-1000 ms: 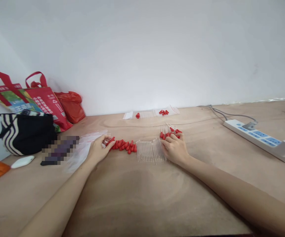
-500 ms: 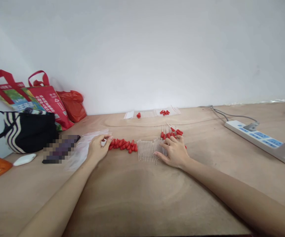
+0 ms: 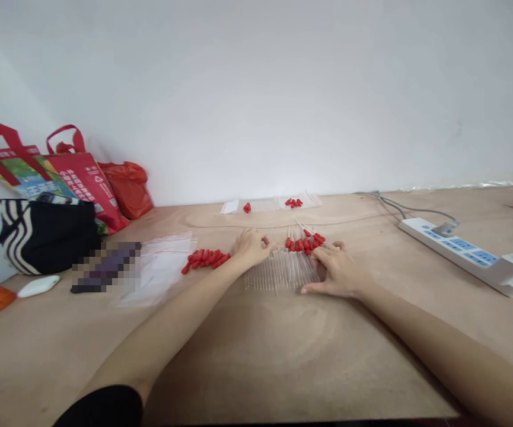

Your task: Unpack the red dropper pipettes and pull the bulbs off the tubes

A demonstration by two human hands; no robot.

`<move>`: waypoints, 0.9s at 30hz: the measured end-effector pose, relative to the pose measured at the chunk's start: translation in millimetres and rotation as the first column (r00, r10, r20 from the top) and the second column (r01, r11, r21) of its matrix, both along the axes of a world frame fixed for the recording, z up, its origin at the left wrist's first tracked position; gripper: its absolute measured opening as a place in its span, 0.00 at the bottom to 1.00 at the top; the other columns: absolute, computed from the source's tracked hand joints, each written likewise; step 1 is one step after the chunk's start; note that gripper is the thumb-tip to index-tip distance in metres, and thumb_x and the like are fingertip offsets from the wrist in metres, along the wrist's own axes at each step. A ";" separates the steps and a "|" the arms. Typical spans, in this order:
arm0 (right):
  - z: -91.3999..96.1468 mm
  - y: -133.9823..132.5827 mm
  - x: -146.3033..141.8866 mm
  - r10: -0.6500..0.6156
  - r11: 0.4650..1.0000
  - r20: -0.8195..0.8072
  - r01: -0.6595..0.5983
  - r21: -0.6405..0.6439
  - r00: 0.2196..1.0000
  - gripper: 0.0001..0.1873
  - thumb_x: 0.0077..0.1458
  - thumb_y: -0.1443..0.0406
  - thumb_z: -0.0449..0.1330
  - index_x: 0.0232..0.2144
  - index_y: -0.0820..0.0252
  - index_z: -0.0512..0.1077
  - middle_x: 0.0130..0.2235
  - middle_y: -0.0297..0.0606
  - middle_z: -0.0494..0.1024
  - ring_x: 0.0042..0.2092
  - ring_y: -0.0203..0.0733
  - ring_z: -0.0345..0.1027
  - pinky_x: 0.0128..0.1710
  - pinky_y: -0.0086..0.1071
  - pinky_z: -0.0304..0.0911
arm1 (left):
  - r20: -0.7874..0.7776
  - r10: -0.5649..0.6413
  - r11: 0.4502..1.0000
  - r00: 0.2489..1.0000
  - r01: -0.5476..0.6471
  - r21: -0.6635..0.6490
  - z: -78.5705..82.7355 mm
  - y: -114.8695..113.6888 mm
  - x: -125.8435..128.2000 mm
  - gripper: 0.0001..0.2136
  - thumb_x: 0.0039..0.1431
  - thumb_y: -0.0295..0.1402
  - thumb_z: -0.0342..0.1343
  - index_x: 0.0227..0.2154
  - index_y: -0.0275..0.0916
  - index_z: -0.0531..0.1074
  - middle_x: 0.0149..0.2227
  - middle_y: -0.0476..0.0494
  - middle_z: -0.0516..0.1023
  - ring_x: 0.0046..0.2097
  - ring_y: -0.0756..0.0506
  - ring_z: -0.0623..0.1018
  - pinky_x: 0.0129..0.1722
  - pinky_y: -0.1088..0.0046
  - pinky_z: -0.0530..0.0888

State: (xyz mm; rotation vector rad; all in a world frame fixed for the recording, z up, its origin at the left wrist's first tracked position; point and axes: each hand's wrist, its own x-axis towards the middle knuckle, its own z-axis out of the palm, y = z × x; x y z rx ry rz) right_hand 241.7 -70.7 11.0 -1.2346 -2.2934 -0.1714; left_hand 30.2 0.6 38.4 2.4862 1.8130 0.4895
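My left hand (image 3: 252, 247) reaches over the left end of a row of thin clear tubes (image 3: 260, 274), its fingers curled and closed. Whatever lies in those fingers is hidden. To its left, several small red rubber bulbs (image 3: 205, 258) form a loose band. At the right end of the tubes is my right hand (image 3: 337, 270), thumb spread away from bent fingers. Its fingertips are close to a fanned group of pale tubes with red bulbs on their near ends (image 3: 303, 243); whether they touch is unclear.
Flat clear zip bags (image 3: 156, 267) lie at left near a blurred dark object (image 3: 109, 270) and a white case (image 3: 38, 286). Shopping bags (image 3: 89, 187) and a black pouch (image 3: 60, 234) stand farther left. Another bag (image 3: 260, 205) holds tubes and bulbs. A power strip (image 3: 452, 246) lies right.
My left hand has moved right from the red bulbs to above the tubes, while my right hand has slid right. More of the clear tubes show between the hands.
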 end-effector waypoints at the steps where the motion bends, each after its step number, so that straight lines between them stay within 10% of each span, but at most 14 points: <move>1: -0.3 -2.0 -6.6 -0.003 1.000 0.006 0.003 0.021 1.000 0.31 0.34 0.37 0.53 0.22 0.59 0.60 0.25 0.34 0.70 0.31 0.39 0.61 0.36 0.34 0.45 | -0.003 0.013 0.999 1.000 -0.013 -0.033 0.3 6.8 11.3 0.12 0.49 0.43 0.52 0.25 0.41 0.74 0.34 0.43 0.75 0.43 0.42 0.71 0.42 0.67 0.65; 14: -7.8 6.7 -23.1 -0.074 0.991 0.083 0.064 0.116 0.994 0.33 0.38 0.35 0.46 0.22 0.60 0.60 0.26 0.35 0.70 0.31 0.39 0.60 0.36 0.35 0.44 | -0.029 0.156 0.949 0.987 -0.158 -0.273 -9.9 47.9 60.2 0.15 0.40 0.43 0.57 0.25 0.35 0.74 0.28 0.37 0.77 0.35 0.41 0.76 0.30 0.72 0.68; 27: -14.0 17.2 -20.8 -0.095 0.982 0.052 0.085 0.170 0.994 0.27 0.46 0.41 0.49 0.20 0.60 0.61 0.25 0.35 0.70 0.32 0.39 0.60 0.39 0.36 0.43 | 0.188 -0.058 0.997 0.980 0.046 0.070 5.1 9.2 -4.8 0.07 0.59 0.32 0.43 0.31 0.36 0.64 0.31 0.45 0.73 0.34 0.48 0.72 0.34 0.73 0.67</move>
